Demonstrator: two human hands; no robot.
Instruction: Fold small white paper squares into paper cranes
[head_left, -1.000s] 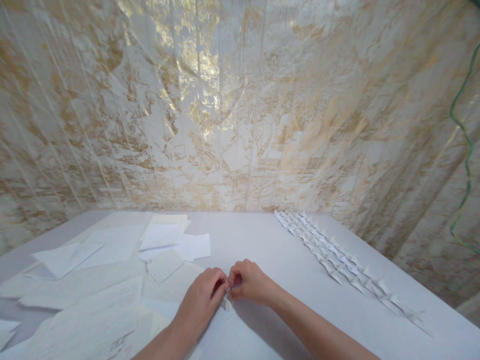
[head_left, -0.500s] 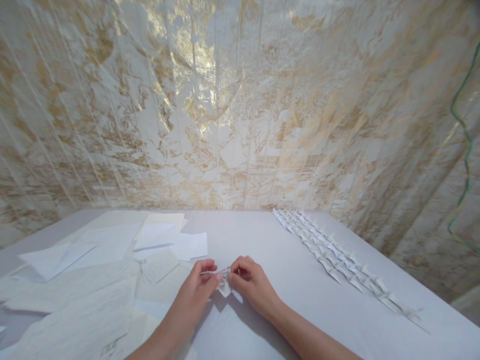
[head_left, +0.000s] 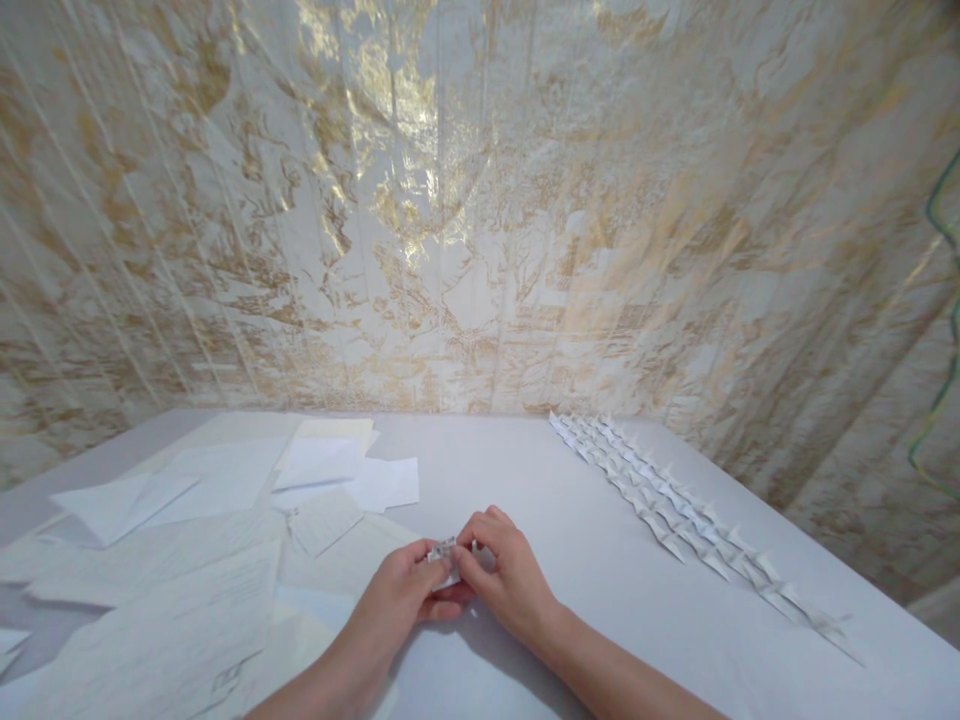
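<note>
A small folded piece of printed paper is pinched between my two hands, just above the near middle of the table. My left hand is closed on its left side, thumb on top and fingers curled underneath. From the right, my right hand grips the other side with thumb and forefinger. The fingers cover much of the paper, so its full shape is hidden. To the right lie several rows of small folded paper pieces, their points standing up.
Loose white and printed sheets overlap across the left of the white table. A smaller cut sheet lies near my left hand. Behind the table hangs a gold-patterned curtain. A green cord hangs at far right.
My left fingers have curled beneath the folded paper, and its downward point no longer shows. My right hand keeps its pinch. The view has shifted slightly.
</note>
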